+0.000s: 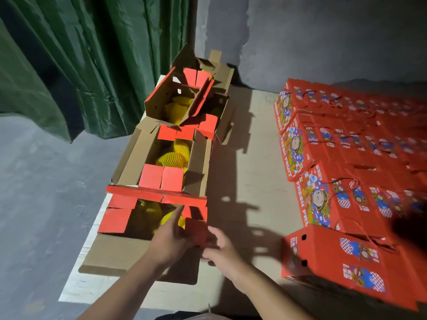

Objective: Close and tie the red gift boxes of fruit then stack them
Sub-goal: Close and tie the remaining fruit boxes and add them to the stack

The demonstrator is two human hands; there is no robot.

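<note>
Hands (171, 241) (221, 247) reach forward, fingers pinching one red flap (196, 229) of the nearest open box (115, 218).

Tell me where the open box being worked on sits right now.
In the head view the nearest open box lies at lower centre-left, first in a row of three open boxes, with both hands at its right-hand flaps.

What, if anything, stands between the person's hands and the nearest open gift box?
Nothing visible does. The left hand and right hand are already at the flaps of the nearest open box, with the netted fruit inside.
</note>
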